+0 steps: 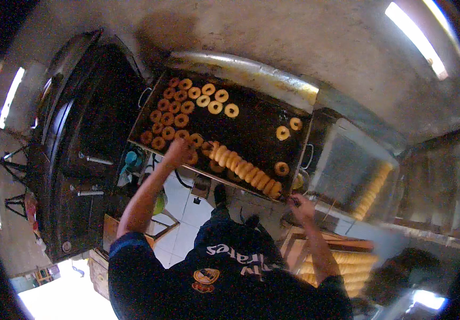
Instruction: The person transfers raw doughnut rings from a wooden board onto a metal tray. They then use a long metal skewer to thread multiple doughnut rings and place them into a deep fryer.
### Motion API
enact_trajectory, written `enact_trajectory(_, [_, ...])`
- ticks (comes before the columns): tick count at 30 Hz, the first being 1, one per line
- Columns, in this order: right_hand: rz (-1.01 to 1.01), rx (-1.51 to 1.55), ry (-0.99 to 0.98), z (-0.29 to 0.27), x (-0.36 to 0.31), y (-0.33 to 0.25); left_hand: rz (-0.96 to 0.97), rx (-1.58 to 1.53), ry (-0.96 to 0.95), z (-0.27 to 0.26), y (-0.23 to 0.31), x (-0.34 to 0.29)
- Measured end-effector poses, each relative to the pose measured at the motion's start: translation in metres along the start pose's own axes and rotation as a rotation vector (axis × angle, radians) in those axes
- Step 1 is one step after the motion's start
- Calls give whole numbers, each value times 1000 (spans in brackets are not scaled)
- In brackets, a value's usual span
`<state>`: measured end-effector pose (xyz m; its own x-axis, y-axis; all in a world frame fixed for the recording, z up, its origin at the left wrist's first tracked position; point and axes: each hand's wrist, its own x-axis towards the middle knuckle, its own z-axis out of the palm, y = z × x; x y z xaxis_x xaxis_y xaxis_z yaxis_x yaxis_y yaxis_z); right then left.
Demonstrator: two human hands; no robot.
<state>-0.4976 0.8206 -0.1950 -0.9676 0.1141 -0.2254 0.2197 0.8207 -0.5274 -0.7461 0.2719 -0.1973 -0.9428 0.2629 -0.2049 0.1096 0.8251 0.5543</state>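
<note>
A wide dark frying pan (pixel 256 125) of oil holds several ring doughnuts, browned ones (pixel 167 118) at the left and paler ones (pixel 215 106) at the back. Over its front edge a row of golden doughnuts (pixel 243 169) lines up closely, seemingly threaded on a thin stick. My right hand (pixel 302 207) is closed at the right end of that row, apparently gripping the stick's end, just outside the pan's corner. My left hand (pixel 179 152) reaches over the pan's front left, fingers curled down among browned doughnuts; what they hold is hidden.
To the right stands a glass-like tray (pixel 342 160) with another row of doughnuts (pixel 374 192) along its side. A wooden-framed tray (pixel 342 266) full of pale rings is by my right elbow. A dark cabinet (pixel 89 154) with handles fills the left. Pan handles (pixel 307 156) stick out sideways.
</note>
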Motion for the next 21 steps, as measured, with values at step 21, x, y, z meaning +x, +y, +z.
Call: enact_trajectory(21, [-226, -196, 76, -16, 13, -33, 68, 610, 130, 18, -48, 57])
